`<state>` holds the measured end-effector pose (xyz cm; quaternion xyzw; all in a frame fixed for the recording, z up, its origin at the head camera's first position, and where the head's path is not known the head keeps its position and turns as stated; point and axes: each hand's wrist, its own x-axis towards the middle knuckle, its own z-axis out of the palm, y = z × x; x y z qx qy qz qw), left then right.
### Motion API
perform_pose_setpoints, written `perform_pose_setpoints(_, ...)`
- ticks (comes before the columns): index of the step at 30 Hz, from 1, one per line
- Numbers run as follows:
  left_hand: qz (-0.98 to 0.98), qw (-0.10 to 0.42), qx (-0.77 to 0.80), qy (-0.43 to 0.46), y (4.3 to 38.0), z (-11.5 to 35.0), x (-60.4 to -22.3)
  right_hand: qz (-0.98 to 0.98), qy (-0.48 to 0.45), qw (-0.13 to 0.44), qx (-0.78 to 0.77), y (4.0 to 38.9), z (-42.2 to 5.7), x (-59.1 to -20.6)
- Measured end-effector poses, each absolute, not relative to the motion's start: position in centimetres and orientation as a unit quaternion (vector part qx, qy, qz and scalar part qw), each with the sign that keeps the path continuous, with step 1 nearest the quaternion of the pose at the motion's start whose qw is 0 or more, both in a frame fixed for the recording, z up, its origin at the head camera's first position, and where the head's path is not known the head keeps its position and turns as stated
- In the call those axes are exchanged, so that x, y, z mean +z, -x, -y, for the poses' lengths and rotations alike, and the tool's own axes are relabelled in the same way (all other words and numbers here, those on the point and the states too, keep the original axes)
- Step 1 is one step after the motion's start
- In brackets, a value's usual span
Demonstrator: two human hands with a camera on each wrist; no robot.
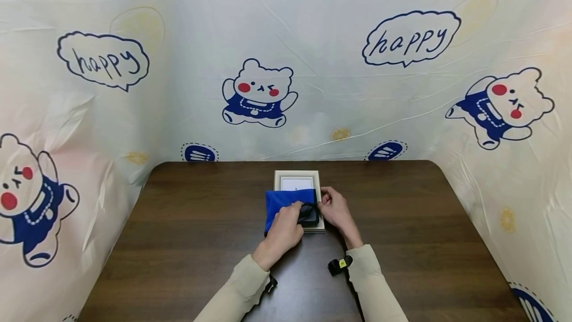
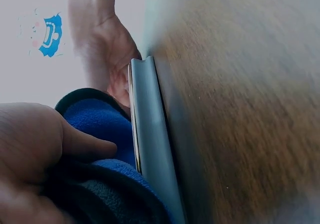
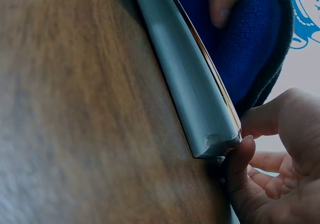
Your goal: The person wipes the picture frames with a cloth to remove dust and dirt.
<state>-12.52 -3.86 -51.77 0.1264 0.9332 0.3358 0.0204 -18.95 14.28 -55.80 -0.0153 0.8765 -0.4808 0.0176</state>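
Observation:
A cream picture frame (image 1: 297, 174) lies flat on the brown table, its moulded side (image 2: 151, 119) filling the middle of the left wrist view. Over its lower part spreads a blue cloth (image 1: 278, 206) with black edging, partly folded over to a dark side. My left hand (image 1: 282, 227) grips the bunched cloth (image 2: 95, 118), one finger pressing along it against the frame. At the frame's right edge, my right hand (image 1: 337, 211) pinches the border. In the right wrist view its thumb and finger (image 3: 262, 119) meet at a frame corner (image 3: 215, 141). The cloth hides much of the picture.
The dark wooden table (image 1: 201, 212) extends around the frame on all sides. Behind it hangs a pale curtain (image 1: 330, 39) printed with bears and lettering. A black wrist device with a yellow label (image 1: 341, 264) sits by the right sleeve.

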Motion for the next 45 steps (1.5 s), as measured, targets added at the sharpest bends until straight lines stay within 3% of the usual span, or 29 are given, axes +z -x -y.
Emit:
perform_pose_setpoints(19,-0.916,0.037,0.371,-0.148,12.9,3.6,-52.2,-0.89,0.025,0.03,-0.454,18.6,-14.7,-55.7)
perform_pose_setpoints(24,-0.896,0.02,0.412,-0.166,14.4,3.8,-55.3,-0.884,0.03,0.038,-0.464,18.6,-14.7,-55.7)
perform_pose_setpoints(33,-0.856,0.014,0.478,-0.197,16.2,4.9,-57.0,-0.802,0.017,0.095,-0.59,18.8,-15.8,-56.1)
perform_pose_setpoints(40,-0.829,0.059,0.538,-0.142,14.5,5.5,-52.2,-0.764,0.007,0.089,-0.638,18.8,-16.1,-56.3)
perform_pose_setpoints(45,-0.795,0.052,0.594,-0.108,13.6,6.5,-50.2,-0.762,0.014,0.091,-0.641,19.0,-16.0,-56.2)
